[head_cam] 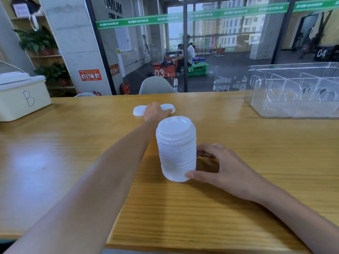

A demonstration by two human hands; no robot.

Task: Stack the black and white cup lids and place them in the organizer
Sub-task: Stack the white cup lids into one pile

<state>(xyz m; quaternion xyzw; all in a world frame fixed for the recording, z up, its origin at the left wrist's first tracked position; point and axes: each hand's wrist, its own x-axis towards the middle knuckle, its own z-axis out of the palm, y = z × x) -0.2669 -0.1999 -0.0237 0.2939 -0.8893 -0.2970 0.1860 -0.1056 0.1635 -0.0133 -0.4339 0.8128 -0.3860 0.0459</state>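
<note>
The wooden table carries everything here: far right on it sits the clear organizer, its compartments apparently bare, and far left a cream bin marked B. Near the middle stands the tall stack of white lids, upright, with the right hand cupped round its base, thumb on the near side and fingers curled behind it. Beyond the stack, two loose white lids lie flat, well apart from the organizer; the left hand reaches out over them, arm nearly straight, palm down, covering the gap between the two. Whether its fingers grip one lid or merely rest on it cannot be told, since the back of the hand hides them. No black lids show. The stack looks the likeliest thing to fail: it is tall and held only low down, so a nudge from the left forearm passing just beside it, or a lid set on crooked, could tip the top rows off.
</note>
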